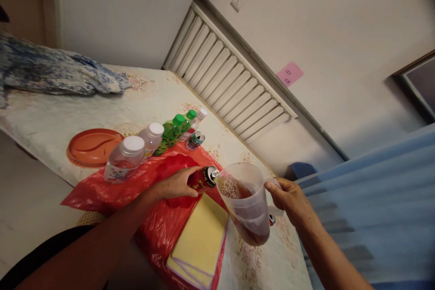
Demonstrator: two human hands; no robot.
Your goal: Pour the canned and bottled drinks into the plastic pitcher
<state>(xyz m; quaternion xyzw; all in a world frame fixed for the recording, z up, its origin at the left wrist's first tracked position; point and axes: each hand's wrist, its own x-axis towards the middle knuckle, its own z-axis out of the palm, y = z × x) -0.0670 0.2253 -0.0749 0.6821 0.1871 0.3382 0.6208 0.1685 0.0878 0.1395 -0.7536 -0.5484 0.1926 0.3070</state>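
Note:
My left hand (175, 184) is wrapped round a red drinks can (203, 177), tipped on its side with its mouth over the rim of a clear plastic jug (246, 204). Brown fizzy liquid is in the jug and foams near the top. My right hand (290, 199) grips the jug's handle on its right side and holds the jug tilted above the table. Below both lie a red plastic bag (159, 226) and a yellow cloth (200, 240).
A row of bottles stands on the flowered tablecloth (50, 118): two clear ones with white caps (124, 159), green-capped ones (171, 131), plus a second can (195, 140). An orange tray (93, 146) lies left. A blue patterned cloth (50, 72) lies far left. A radiator cover (227, 77) lines the wall.

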